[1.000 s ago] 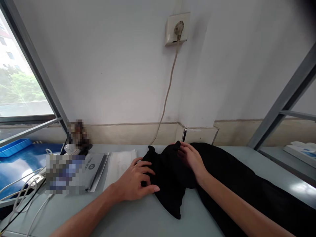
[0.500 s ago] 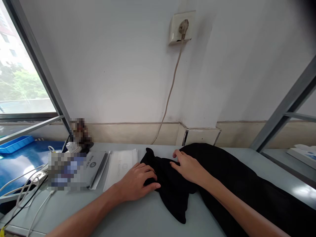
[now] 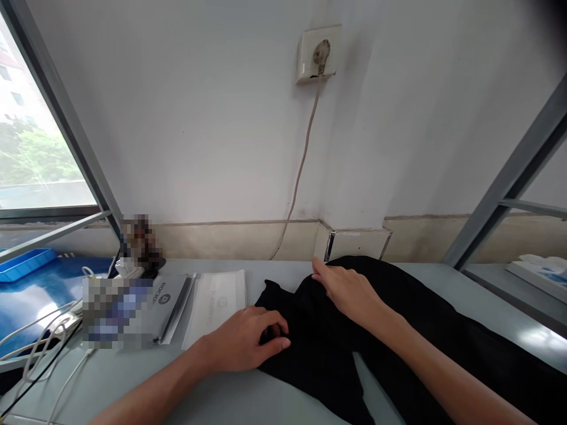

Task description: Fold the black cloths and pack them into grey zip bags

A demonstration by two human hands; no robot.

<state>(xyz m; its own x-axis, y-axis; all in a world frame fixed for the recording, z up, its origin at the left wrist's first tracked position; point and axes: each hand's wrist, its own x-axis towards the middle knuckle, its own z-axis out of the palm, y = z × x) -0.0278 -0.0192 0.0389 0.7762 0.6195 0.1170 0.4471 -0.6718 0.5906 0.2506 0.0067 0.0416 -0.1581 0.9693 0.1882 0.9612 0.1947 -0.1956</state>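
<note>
Black cloth (image 3: 411, 319) lies across the grey table (image 3: 208, 392), from the middle out to the lower right corner. At its left end is my left hand (image 3: 250, 339), its fingers curled, with thumb and forefinger a little apart at the tips and a bit of cloth between them. Farther back and to the right, my right hand (image 3: 345, 286) rests on the cloth near the wall. Its thumb side points forward and its other fingertips are hidden against the fabric.
Left of my left hand lie a white packet (image 3: 217, 301) and grey packages (image 3: 170, 301). White cables (image 3: 39, 336) and a blue tray (image 3: 26, 264) are farther left. Metal frame posts (image 3: 509, 177) slant up on both sides; a socket (image 3: 319, 54) with a cord is on the wall.
The left part of the cloth has spread toward the front edge and changed shape. My left hand has curled more and come slightly nearer. My right hand's fingers have closed together.
</note>
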